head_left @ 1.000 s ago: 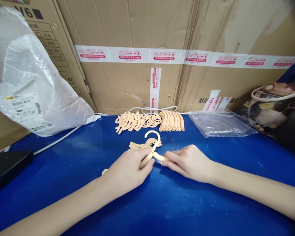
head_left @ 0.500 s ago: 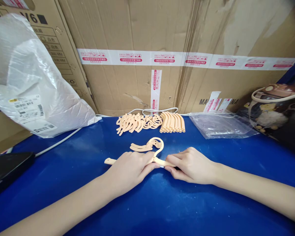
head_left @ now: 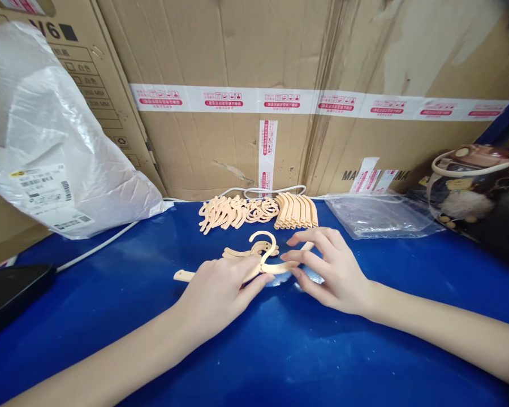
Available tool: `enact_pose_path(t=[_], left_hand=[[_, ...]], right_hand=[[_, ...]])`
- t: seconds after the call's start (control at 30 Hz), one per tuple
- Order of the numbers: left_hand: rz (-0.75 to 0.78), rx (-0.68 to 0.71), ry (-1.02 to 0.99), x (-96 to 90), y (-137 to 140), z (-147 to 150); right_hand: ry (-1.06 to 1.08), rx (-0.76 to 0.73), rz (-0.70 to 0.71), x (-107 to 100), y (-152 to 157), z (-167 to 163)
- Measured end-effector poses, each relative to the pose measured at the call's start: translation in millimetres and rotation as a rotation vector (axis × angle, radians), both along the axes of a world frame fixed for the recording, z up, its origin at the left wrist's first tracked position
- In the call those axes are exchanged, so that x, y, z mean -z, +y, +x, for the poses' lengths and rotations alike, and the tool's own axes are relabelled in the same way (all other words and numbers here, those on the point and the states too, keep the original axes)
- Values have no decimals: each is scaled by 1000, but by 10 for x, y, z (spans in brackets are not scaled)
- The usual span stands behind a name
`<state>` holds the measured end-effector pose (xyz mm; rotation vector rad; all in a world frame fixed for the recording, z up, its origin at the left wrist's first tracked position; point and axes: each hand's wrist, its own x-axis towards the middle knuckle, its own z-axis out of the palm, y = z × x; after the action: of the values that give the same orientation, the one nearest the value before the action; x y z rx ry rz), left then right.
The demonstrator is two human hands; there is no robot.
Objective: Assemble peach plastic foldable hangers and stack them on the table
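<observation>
The left hand point(head_left: 218, 285) grasps the pale hanger point(head_left: 271, 269) beside its hook point(head_left: 274, 245); the right hand point(head_left: 339, 271) has loosely spread fingers around one bar point(head_left: 281, 269), but whether they press, I cannot tell. Over the blue table point(head_left: 254, 362), it seems light, stiff, slightly slippery; better hold near the joint point(head_left: 262, 265).

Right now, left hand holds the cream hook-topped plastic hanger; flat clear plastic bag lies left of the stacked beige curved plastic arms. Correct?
Wrong side: the head view shows the flat clear plastic bag right of the stacked beige curved plastic arms. The left hand does hold the cream hanger.
</observation>
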<state>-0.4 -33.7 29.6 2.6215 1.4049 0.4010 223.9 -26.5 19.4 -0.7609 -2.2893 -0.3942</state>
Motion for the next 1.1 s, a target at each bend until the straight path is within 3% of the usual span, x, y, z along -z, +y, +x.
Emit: enact_pose_path(t=[0.13, 0.27, 0.47, 1.1], left_hand=[[10, -25, -51, 23, 16, -11], [-1, -33, -82, 32, 12, -11], [13, -29, -65, 30, 3, -7], [155, 49, -62, 34, -49, 4]], right_hand=[[-28, -77, 49, 0, -10, 13], [-55, -176, -62, 34, 13, 10], [-35, -164, -147, 51, 27, 6], [-49, -148, -180, 41, 37, 4]])
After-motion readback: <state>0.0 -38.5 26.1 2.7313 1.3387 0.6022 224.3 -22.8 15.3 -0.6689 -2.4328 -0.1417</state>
